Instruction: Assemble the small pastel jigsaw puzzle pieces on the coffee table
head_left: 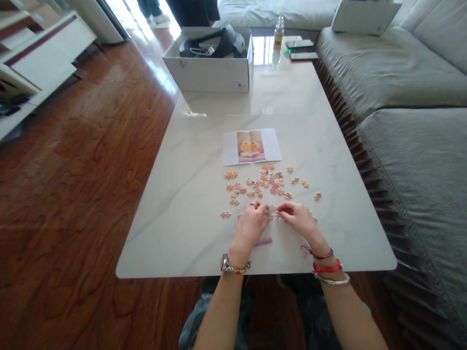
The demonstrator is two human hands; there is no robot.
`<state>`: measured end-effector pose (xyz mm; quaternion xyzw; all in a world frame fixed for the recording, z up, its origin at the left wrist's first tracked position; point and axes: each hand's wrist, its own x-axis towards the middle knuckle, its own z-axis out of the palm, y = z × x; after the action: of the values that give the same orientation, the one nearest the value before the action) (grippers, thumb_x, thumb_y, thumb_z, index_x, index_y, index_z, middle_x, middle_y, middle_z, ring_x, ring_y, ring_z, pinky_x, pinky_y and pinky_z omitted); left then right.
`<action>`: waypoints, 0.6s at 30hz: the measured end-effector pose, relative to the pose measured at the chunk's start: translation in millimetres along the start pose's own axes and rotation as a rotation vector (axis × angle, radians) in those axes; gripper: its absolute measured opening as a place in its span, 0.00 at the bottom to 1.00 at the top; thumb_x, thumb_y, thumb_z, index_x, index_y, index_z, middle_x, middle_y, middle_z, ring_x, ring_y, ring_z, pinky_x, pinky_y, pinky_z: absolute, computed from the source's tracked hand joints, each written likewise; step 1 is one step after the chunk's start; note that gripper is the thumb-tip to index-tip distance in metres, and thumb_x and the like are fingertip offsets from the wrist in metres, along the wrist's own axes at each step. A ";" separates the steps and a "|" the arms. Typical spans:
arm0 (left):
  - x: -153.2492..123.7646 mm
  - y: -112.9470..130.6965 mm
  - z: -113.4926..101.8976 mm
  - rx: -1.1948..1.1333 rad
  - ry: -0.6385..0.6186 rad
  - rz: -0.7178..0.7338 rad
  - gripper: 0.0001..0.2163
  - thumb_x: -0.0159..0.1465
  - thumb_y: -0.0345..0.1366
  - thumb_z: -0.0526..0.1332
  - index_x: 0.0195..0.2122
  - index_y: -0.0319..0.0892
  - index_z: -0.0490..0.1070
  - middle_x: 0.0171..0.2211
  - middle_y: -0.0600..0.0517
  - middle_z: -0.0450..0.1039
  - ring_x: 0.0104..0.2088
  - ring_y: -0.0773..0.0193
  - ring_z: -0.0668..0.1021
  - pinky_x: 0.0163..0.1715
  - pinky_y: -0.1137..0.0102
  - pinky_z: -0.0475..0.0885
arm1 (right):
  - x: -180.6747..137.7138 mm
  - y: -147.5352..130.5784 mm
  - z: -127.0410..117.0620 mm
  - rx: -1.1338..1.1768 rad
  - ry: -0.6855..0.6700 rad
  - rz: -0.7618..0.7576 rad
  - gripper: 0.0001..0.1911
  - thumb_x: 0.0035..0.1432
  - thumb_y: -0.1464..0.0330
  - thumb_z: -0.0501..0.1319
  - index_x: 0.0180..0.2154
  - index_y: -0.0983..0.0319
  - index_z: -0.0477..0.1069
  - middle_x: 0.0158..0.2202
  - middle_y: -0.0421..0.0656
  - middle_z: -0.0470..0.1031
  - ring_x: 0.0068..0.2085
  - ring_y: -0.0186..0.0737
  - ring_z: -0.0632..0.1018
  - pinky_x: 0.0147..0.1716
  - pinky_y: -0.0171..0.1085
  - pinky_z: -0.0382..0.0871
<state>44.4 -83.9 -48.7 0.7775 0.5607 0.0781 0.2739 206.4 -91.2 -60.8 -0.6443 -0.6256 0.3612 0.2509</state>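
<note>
Glossy white table (182,194); knobbed puzzle pieces (275,188), orange and pink; left hand (253,223), right hand (299,219) each pinching pale piece (272,209).

This is a home, by its looks the living room: a cushioned grey sofa (419,150) with a pleated skirt (336,92) runs along the right, pale sofa seating (302,14) stands at the far end, a white cabinet (51,53) lines the left, and glossy reddish-brown flooring (83,194) surrounds the marble-patterned worktop (182,194).
</note>
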 end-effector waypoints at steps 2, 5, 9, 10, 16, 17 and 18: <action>0.0 0.1 -0.5 -0.006 -0.004 0.002 0.11 0.56 0.35 0.57 0.41 0.46 0.64 0.40 0.52 0.63 0.40 0.66 0.69 0.40 0.71 0.66 | 0.4 -3.5 2.8 -0.044 0.011 -0.065 0.09 0.47 0.74 0.55 0.28 0.61 0.73 0.29 0.42 0.75 0.32 0.36 0.74 0.34 0.35 0.66; -0.2 -0.1 -0.4 -0.008 0.001 0.007 0.11 0.56 0.35 0.57 0.41 0.46 0.64 0.39 0.52 0.62 0.39 0.66 0.69 0.39 0.71 0.66 | 1.2 -7.2 6.3 -0.098 0.028 -0.128 0.09 0.48 0.76 0.55 0.28 0.61 0.73 0.29 0.42 0.75 0.33 0.36 0.73 0.35 0.35 0.65; -0.7 -0.1 -0.2 -0.005 0.012 0.022 0.10 0.56 0.35 0.57 0.40 0.46 0.64 0.39 0.52 0.62 0.39 0.66 0.69 0.39 0.71 0.66 | 1.9 -7.4 9.8 -0.136 0.052 -0.135 0.09 0.48 0.77 0.54 0.27 0.62 0.72 0.29 0.43 0.74 0.32 0.36 0.73 0.35 0.35 0.64; -0.8 0.1 -0.2 -0.007 0.010 0.021 0.10 0.56 0.35 0.57 0.40 0.46 0.64 0.39 0.52 0.63 0.39 0.66 0.69 0.39 0.71 0.66 | 1.9 -7.4 10.4 -0.142 0.052 -0.137 0.09 0.48 0.77 0.54 0.27 0.62 0.71 0.29 0.43 0.74 0.32 0.36 0.73 0.35 0.34 0.64; -0.8 0.6 -0.7 -0.017 -0.009 0.000 0.11 0.56 0.34 0.57 0.41 0.46 0.64 0.40 0.52 0.63 0.39 0.66 0.70 0.38 0.72 0.66 | 1.2 -10.8 13.6 -0.182 0.076 -0.147 0.08 0.47 0.77 0.53 0.25 0.62 0.69 0.26 0.42 0.72 0.30 0.35 0.72 0.32 0.34 0.63; -0.8 0.4 -0.7 -0.019 -0.009 0.003 0.11 0.56 0.34 0.57 0.41 0.46 0.64 0.40 0.52 0.63 0.39 0.66 0.69 0.39 0.72 0.66 | 1.1 -11.4 13.7 -0.178 0.078 -0.148 0.07 0.47 0.77 0.53 0.25 0.62 0.69 0.26 0.42 0.72 0.30 0.35 0.71 0.32 0.33 0.63; -0.9 0.2 -0.6 -0.021 -0.008 0.006 0.11 0.56 0.34 0.57 0.41 0.46 0.64 0.40 0.52 0.63 0.39 0.66 0.69 0.39 0.71 0.66 | 1.0 -11.8 13.6 -0.170 0.074 -0.151 0.07 0.47 0.77 0.54 0.25 0.62 0.68 0.26 0.42 0.72 0.30 0.35 0.71 0.32 0.33 0.63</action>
<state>44.0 -84.5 -47.9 0.7767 0.5563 0.0816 0.2840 188.4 -90.9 -60.1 -0.6272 -0.6911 0.2629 0.2447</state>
